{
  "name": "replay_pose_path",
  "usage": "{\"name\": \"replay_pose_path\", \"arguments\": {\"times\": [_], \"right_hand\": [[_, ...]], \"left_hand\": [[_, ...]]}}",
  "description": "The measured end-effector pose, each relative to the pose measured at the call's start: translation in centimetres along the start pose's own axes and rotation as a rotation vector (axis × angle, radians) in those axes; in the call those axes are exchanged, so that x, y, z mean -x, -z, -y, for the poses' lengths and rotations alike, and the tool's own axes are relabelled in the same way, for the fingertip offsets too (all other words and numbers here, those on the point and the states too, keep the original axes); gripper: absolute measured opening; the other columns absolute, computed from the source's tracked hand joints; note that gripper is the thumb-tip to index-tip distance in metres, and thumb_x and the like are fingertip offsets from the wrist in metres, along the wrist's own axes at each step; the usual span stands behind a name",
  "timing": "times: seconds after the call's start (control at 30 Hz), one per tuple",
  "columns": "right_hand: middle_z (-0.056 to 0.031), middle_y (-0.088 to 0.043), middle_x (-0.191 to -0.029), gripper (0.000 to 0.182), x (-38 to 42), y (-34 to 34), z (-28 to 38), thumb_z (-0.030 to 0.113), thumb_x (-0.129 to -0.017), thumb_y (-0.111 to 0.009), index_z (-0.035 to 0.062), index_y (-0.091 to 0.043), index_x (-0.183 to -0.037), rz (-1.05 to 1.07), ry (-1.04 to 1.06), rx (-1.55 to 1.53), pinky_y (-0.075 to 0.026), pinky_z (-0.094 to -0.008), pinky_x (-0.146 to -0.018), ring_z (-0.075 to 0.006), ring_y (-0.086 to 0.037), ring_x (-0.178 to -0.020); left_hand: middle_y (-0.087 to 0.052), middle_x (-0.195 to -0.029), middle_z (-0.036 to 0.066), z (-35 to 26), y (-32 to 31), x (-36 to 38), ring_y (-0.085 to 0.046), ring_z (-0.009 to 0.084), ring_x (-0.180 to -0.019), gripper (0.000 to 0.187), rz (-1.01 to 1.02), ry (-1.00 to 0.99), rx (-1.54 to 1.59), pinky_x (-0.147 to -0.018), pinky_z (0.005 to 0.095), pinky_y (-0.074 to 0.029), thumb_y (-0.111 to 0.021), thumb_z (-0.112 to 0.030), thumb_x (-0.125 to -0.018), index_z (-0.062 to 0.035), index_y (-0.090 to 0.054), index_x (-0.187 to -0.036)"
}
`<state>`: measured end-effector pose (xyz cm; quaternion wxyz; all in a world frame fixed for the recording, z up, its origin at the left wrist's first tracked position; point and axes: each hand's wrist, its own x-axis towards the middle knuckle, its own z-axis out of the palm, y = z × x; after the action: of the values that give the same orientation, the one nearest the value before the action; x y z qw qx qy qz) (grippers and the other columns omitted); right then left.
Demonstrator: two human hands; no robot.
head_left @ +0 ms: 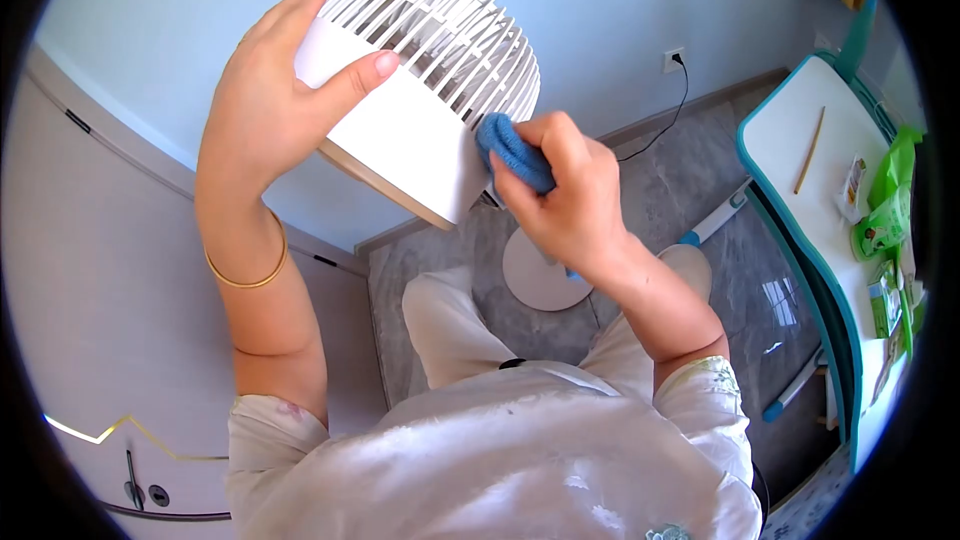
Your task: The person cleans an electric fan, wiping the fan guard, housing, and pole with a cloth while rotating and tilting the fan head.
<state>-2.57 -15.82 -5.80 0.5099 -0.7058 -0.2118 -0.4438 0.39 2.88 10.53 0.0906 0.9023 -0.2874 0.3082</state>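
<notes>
A white fan head with a slatted grille is tilted in front of me, above its round base on the floor. My left hand grips the back of the fan head, thumb across its white housing. My right hand is closed on a blue cloth and presses it against the edge of the grille. A gold bangle circles my left wrist.
A white desk with a teal rim stands at the right, carrying a pencil and green packets. A wall socket with a black cord is behind the fan. Grey tiled floor lies below, a cabinet at the left.
</notes>
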Motion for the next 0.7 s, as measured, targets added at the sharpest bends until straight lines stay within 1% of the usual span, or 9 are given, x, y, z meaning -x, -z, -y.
{"name": "replay_pose_path", "arguments": {"times": [0.07,0.13,0.2,0.33,0.4,0.47,0.57,0.63,0.7], "right_hand": [[-0.0182,-0.06,-0.07,0.02,-1.4,0.6,-0.2,0.01,-0.075,-0.069,0.0026,-0.056,-0.088,0.01,-0.133,-0.01,-0.049,-0.0411,-0.058,-0.0362,-0.062,-0.063],[-0.0192,-0.061,-0.068,0.019,-2.9,0.6,-1.8,0.013,-0.078,-0.068,0.0012,-0.056,-0.088,-0.099,-0.18,0.11,-0.049,-0.0403,-0.057,-0.0361,-0.062,-0.063],[-0.0201,-0.061,-0.069,0.021,-4.4,0.6,-3.6,0.015,-0.079,-0.067,-0.0002,-0.056,-0.088,-0.153,-0.267,0.139,-0.048,-0.0403,-0.057,-0.0366,-0.062,-0.062],[-0.02,-0.06,-0.066,0.021,-3.3,0.3,-1.8,0.012,-0.079,-0.067,-0.0013,-0.053,-0.088,-0.132,-0.278,0.102,-0.048,-0.0377,-0.056,-0.0351,-0.062,-0.061],[-0.0193,-0.06,-0.069,0.02,-1.5,0.1,-0.4,0.01,-0.078,-0.068,0.0003,-0.052,-0.087,-0.054,-0.265,-0.009,-0.048,-0.0362,-0.055,-0.0328,-0.063,-0.06],[-0.0188,-0.06,-0.07,0.021,-0.3,-0.3,0.3,0.009,-0.077,-0.068,0.0011,-0.053,-0.088,-0.013,-0.082,-0.038,-0.048,-0.0359,-0.055,-0.0314,-0.063,-0.06],[-0.0188,-0.06,-0.067,0.019,-1.4,0.2,-0.4,0.011,-0.078,-0.067,-0.0004,-0.055,-0.087,-0.038,-0.187,-0.007,-0.048,-0.0358,-0.055,-0.0315,-0.063,-0.059],[-0.019,-0.059,-0.065,0.019,-3.0,0.6,-1.5,0.014,-0.08,-0.066,-0.0012,-0.056,-0.086,-0.104,-0.271,0.073,-0.048,-0.0352,-0.055,-0.0309,-0.062,-0.058],[-0.0183,-0.059,-0.065,0.018,-4.2,0.9,-2.6,0.013,-0.08,-0.066,-0.0004,-0.056,-0.086,-0.143,-0.337,0.088,-0.048,-0.0344,-0.054,-0.0275,-0.062,-0.057]], "left_hand": [[-0.055,-0.121,0.029,0.3,0.0,0.0,-0.055,0.0357,-0.113,0.083,-0.012,-0.011,0.0,-0.097,0.0386,-0.043,-0.075,-0.047,-0.074,0.016,-0.049,-0.122],[-0.055,-0.122,0.029,0.4,0.0,-0.1,-0.055,0.0358,-0.113,0.083,-0.003,0.015,0.014,-0.097,0.0387,-0.043,-0.075,-0.047,-0.074,0.0158,-0.049,-0.122],[-0.055,-0.122,0.029,0.3,0.0,0.0,-0.055,0.0358,-0.113,0.082,0.0,0.014,0.023,-0.097,0.0387,-0.043,-0.075,-0.046,-0.074,0.0156,-0.05,-0.121],[-0.055,-0.121,0.029,0.4,0.1,0.1,-0.055,0.0357,-0.113,0.081,-0.014,-0.025,0.006,-0.096,0.0387,-0.044,-0.076,-0.045,-0.073,0.0151,-0.05,-0.121],[-0.055,-0.121,0.029,0.6,0.1,0.2,-0.055,0.0357,-0.113,0.081,-0.027,-0.02,0.013,-0.096,0.0388,-0.044,-0.076,-0.044,-0.073,0.015,-0.05,-0.121],[-0.055,-0.121,0.029,0.7,-0.1,0.2,-0.055,0.0357,-0.113,0.081,-0.038,-0.004,0.047,-0.096,0.0388,-0.044,-0.077,-0.044,-0.073,0.015,-0.05,-0.121],[-0.049,-0.129,0.027,0.3,0.2,0.4,-0.051,0.0319,-0.118,0.067,0.031,-0.004,0.024,-0.097,0.0369,-0.043,-0.071,-0.029,-0.081,0.0136,-0.046,-0.126],[-0.049,-0.129,0.027,0.4,0.1,0.4,-0.052,0.0315,-0.117,0.067,0.024,-0.001,0.011,-0.097,0.0365,-0.043,-0.072,-0.029,-0.081,0.0136,-0.046,-0.126],[-0.05,-0.129,0.027,0.3,0.1,0.5,-0.052,0.0311,-0.117,0.067,0.021,-0.007,0.004,-0.097,0.0362,-0.043,-0.072,-0.028,-0.081,0.0136,-0.047,-0.126]]}}
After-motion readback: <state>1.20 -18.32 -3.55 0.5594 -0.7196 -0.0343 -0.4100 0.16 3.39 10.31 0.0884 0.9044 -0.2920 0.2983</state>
